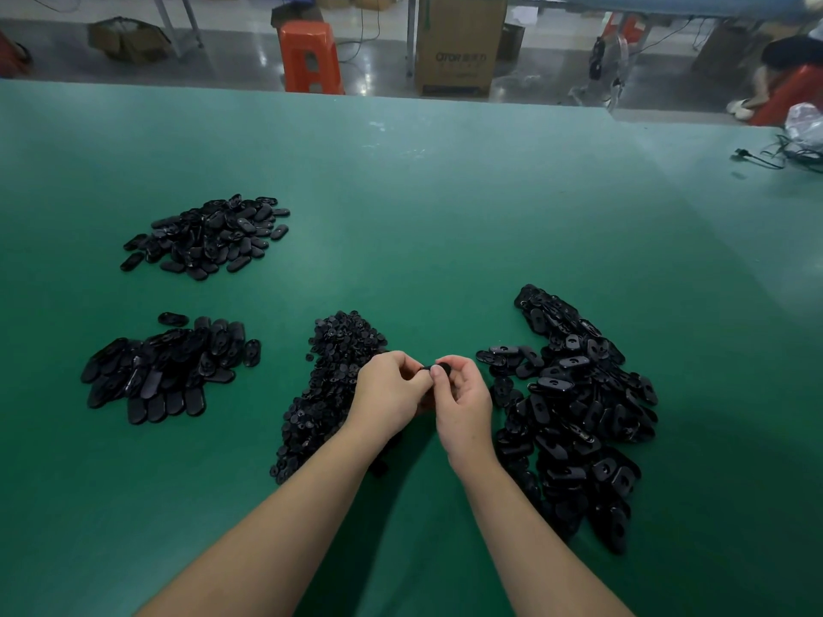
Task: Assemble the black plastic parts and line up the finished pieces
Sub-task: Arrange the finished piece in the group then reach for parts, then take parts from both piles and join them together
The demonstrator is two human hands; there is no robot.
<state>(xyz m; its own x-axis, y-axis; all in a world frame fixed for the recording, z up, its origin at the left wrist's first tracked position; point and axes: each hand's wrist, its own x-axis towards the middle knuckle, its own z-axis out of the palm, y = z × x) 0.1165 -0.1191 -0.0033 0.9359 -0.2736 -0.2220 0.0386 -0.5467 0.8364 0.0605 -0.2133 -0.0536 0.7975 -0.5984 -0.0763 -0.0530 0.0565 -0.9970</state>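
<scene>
Both hands meet just above the green table [401, 171], near centre. The right hand [463, 394] pinches a black oval part [438, 365] between thumb and curled fingers; the left hand [392, 389] has its fingertips pinched against the part's left end, probably seating a small piece, though that piece is hidden. The part's long axis looks roughly left-right, lying between the two grips, so the press likely runs along the line joining the hands. Supply is close: the pile of small round pieces [329, 385] sits just left of and under the left hand, and the pile of oval shells [574, 416] is just right of the right hand. The finished pieces [165, 376] lie near left, partly in rows, well apart from the hands; the left hand is nearer. A further pile [209, 236] sits far left. There is open green surface between the hands and the finished group, so placing seems unobstructed.
</scene>
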